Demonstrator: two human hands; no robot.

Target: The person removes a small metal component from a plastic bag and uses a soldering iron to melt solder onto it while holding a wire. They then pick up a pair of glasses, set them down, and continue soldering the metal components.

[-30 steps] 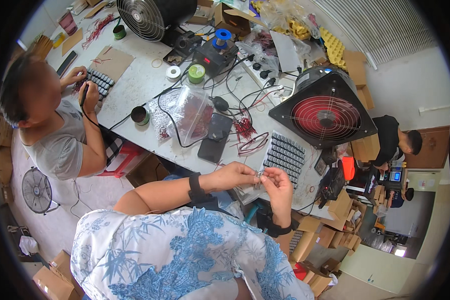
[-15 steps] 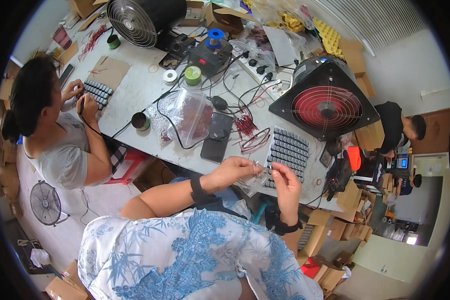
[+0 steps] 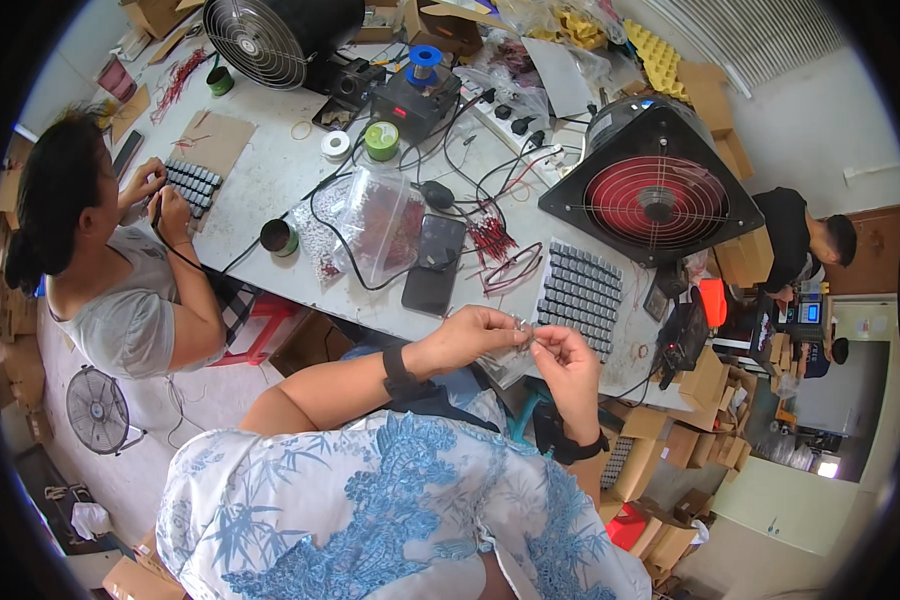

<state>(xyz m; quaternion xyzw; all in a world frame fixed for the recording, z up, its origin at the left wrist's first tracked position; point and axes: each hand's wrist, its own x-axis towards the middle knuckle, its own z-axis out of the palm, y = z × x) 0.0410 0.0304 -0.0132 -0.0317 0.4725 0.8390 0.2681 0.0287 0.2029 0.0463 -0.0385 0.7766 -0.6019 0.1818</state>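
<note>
At a scuffed white worktable (image 3: 260, 175) in the head view, a left hand (image 3: 472, 336) and right hand (image 3: 570, 365), fingertips pinched narrow, hold a small shiny part (image 3: 523, 327) near mid-frame, lower left of gridded, boxy grey pieces (image 3: 580, 295).

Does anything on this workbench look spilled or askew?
No obvious spill or damage, but red wires lie in a loose heap beside the flat black object, and a black cable loops untidily across the clear plastic bag. The small part being handled is too tiny to judge.
</note>
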